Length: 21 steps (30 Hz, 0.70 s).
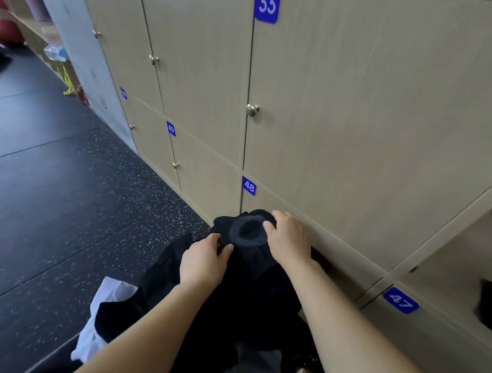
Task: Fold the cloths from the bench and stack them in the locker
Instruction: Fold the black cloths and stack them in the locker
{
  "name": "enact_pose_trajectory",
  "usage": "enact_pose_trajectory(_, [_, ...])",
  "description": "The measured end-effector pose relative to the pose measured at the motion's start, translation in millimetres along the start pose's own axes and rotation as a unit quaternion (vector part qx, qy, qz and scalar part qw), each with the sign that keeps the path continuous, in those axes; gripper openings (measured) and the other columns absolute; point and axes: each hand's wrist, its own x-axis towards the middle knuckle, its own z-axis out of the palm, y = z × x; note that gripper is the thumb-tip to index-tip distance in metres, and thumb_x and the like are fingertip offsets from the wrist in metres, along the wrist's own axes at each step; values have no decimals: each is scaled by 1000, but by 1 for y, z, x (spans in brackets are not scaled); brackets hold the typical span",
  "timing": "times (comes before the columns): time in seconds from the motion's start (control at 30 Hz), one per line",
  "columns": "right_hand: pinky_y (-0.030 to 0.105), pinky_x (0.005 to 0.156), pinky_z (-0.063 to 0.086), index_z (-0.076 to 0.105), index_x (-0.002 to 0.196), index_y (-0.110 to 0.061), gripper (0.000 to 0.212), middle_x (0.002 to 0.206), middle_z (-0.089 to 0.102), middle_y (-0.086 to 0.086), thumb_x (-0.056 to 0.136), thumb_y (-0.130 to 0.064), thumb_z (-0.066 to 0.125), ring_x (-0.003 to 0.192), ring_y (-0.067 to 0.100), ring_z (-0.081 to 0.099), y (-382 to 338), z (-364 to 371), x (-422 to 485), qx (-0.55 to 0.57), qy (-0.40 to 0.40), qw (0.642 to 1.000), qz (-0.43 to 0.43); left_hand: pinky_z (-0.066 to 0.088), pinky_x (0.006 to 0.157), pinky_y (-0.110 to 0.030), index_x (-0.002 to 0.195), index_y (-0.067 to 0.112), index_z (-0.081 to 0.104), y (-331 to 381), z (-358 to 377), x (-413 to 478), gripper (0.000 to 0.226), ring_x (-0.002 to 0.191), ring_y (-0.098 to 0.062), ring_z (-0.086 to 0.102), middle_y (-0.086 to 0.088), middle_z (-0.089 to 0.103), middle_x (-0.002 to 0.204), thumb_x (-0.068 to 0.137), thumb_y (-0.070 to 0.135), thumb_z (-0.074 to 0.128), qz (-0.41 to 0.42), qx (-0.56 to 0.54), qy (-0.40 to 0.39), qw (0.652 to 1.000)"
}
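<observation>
**A:** Largest entry?

**B:** Locker wall. Beige doors with knobs, blue labels 33, 49, 48 and 47. It runs from far left to near right.

**A:** Any container open?

**B:** One. Open compartment, near right, above label 47. Contents: one dark item, cut off by the frame edge. Cannot tell whether it is a folded cloth.

**A:** Task goods?

**B:** Black cloth, near centre, bunched low in front of door 48, not yet folded. What it lies on is hidden beneath it. Judged light, limp and unbreakable, with little slip. It should sag wherever unsupported and hold no crease unaided. Best taken along an edge or at two corners with the hands spread, not in the middle of the bunch.
White cloth, near left, crumpled, partly under the black one. Likely handles the same.

**A:** Hands?

**B:** Left hand: fingers curled, pinching the raised far end of the black cloth. Right hand: fingers hooked over that end's far edge, thumb on top.
</observation>
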Motion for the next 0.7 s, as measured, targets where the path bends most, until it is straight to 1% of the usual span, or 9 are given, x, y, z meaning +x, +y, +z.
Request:
enact_pose_trajectory(0.1, [36,89,43,56,127,-9,38,128,57,9,101,-34,44,118,29,52,2,13,11,-11,-5,1000,24,47,93,-38,125,20,56,0,9,8,42,111,-25,59,2,68,113,95,49,50,-15,42,2,999])
enact_pose_trajectory(0.2, [35,88,44,57,126,-9,41,127,57,9,101,-38,43,117,28,53,5,25,14,-22,-10,998,53,42,97,-37,127,24,53,2,14,10,41,116,-21,55,8,66,114,94,48,51,-34,30,-2,999])
enact_pose_trajectory(0.27, [34,83,44,60,120,-10,39,121,59,8,100,-39,44,111,26,55,8,32,13,-17,4,998,63,40,100,-37,126,27,54,3,15,12,37,113,-17,58,13,65,106,92,41,59,-66,-40,-5,997])
enact_pose_trajectory(0.33, [32,75,43,65,109,-13,31,110,63,5,98,-36,47,102,25,58,11,38,11,21,30,997,72,43,101,-41,123,25,56,3,12,16,39,104,-15,63,18,65,92,87,32,67,-108,-148,-6,983])
enact_pose_trajectory(0.43, [29,65,46,64,86,-17,19,87,67,0,95,-28,52,82,22,61,12,37,11,135,51,986,83,50,97,-45,126,17,58,1,3,18,44,92,-17,68,7,71,89,84,18,73,-135,-305,3,943])
enact_pose_trajectory(0.5, [30,63,46,62,78,-17,17,76,65,0,92,-24,55,73,20,59,9,25,8,239,60,965,89,52,97,-42,130,13,56,3,-8,15,46,84,-18,66,1,68,86,87,9,69,-125,-381,7,916])
enact_pose_trajectory(0.6, [31,66,50,65,79,-13,15,75,67,4,91,-19,59,69,18,59,-2,0,-5,358,67,928,76,51,97,-33,131,8,57,8,-33,5,43,79,-14,61,-4,59,82,89,1,66,-89,-443,3,892])
enact_pose_trajectory(0.63, [31,66,51,66,79,-12,15,73,66,3,91,-19,60,69,16,59,-5,-9,-9,381,69,920,65,52,93,-26,130,7,58,10,-42,2,41,77,-11,61,-2,58,80,89,1,65,-76,-451,1,889])
enact_pose_trajectory(0.7, [28,64,48,65,74,-13,18,64,61,-7,91,-18,61,64,10,54,-13,-29,-21,413,76,907,39,50,76,-10,121,8,63,17,-61,-6,33,67,-2,58,6,56,67,90,0,65,-39,-443,5,895])
